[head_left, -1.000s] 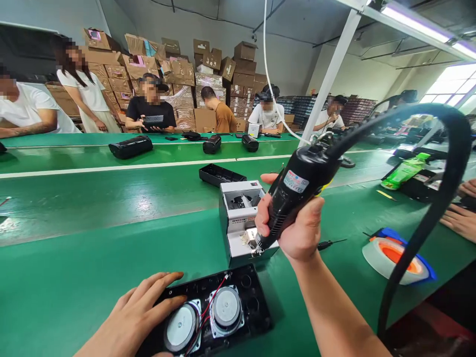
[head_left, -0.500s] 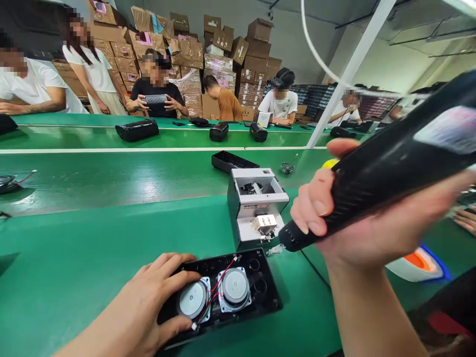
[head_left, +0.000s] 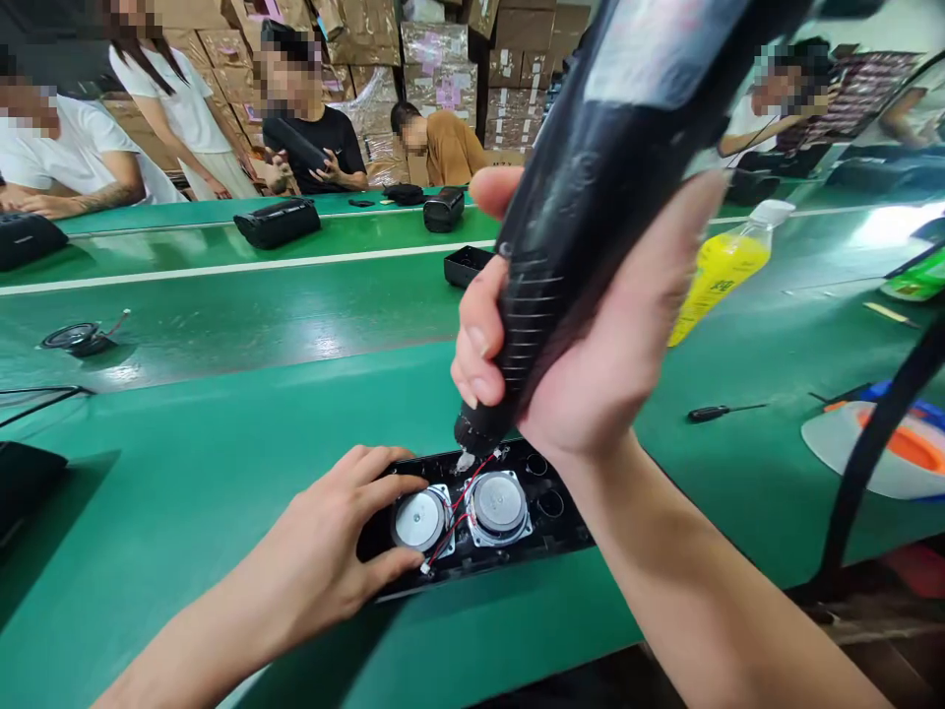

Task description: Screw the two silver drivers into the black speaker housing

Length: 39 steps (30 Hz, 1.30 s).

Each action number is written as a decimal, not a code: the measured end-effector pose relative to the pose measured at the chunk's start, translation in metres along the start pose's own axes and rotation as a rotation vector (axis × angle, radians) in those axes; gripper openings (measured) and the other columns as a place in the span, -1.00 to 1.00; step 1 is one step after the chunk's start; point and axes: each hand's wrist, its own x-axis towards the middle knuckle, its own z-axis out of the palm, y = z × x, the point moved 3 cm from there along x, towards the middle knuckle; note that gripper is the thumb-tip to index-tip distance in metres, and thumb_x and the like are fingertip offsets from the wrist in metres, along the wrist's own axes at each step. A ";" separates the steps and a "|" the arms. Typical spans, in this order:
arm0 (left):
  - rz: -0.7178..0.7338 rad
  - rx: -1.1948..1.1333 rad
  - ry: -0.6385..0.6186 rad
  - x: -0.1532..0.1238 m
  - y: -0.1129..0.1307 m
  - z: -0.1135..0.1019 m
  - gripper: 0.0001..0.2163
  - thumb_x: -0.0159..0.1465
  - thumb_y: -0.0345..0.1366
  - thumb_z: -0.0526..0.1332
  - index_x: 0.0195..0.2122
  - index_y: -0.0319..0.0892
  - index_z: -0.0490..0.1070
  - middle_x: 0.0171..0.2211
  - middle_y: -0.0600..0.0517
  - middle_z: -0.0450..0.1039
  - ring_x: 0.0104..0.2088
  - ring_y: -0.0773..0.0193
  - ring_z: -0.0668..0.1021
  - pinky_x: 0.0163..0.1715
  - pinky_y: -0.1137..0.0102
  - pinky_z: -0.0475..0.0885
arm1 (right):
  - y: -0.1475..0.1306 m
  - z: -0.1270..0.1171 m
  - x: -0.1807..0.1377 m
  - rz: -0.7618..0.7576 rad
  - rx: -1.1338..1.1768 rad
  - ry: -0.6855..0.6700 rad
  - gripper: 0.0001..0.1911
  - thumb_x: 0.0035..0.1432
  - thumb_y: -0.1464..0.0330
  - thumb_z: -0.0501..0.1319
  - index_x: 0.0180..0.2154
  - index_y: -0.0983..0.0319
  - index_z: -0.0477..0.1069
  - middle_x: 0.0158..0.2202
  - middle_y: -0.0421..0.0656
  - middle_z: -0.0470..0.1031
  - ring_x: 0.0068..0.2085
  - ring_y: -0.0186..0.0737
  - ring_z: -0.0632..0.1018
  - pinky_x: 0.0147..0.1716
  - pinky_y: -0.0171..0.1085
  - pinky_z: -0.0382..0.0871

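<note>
A black speaker panel (head_left: 550,532) lies on the green bench in front of me, with two round silver speaker drivers (head_left: 417,519) (head_left: 500,504) joined by red and black wires. My left hand (head_left: 336,547) grips the panel's left end, fingers over its top edge and thumb at the front. My right hand (head_left: 591,345) holds a black electric screwdriver (head_left: 591,177) almost upright. Its bit tip touches the panel's far edge between the two drivers. The screw itself is too small to see.
A yellow bottle (head_left: 720,276) stands right of the tool. A small screwdriver (head_left: 713,412), an orange and white tape roll (head_left: 897,453) and a black hose (head_left: 871,453) lie at right. Black speaker housings (head_left: 277,222) sit on the green conveyor (head_left: 221,325). Several people work opposite.
My right hand swung the electric screwdriver from the white screw feeder over to the panel and stood it upright on it. My view dropped and shifted; the feeder is now hidden behind my hand.
</note>
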 end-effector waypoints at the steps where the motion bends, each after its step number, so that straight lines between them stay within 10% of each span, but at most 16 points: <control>1: 0.004 0.006 0.008 0.000 0.000 0.000 -0.64 0.33 -0.17 0.42 0.14 0.16 0.50 0.27 0.08 0.43 0.18 0.04 0.51 0.15 0.10 0.51 | 0.007 0.001 -0.001 0.010 0.025 -0.022 -0.36 0.45 -0.25 -0.03 -0.12 0.07 0.54 -0.59 -0.34 0.40 -0.66 -0.32 0.40 -0.70 -0.35 0.29; 12: 0.064 0.052 0.015 0.002 0.003 -0.004 -0.63 0.37 -0.09 0.38 0.18 0.08 0.50 0.22 0.00 0.46 0.12 0.00 0.52 0.07 0.10 0.53 | 0.055 0.000 -0.006 0.033 0.038 -0.087 -0.44 0.35 -0.24 0.17 -0.05 0.09 0.50 -0.54 -0.32 0.41 -0.63 -0.27 0.40 -0.67 -0.27 0.27; 39: 0.112 0.091 0.019 0.007 0.001 -0.005 -0.59 0.33 -0.20 0.42 0.20 -0.04 0.50 0.10 -0.05 0.46 0.06 0.01 0.51 0.00 0.11 0.56 | 0.069 0.008 -0.029 0.061 -0.033 -0.228 -0.49 0.42 -0.19 0.13 -0.21 0.12 0.37 -0.46 -0.32 0.34 -0.55 -0.32 0.36 -0.54 -0.25 0.28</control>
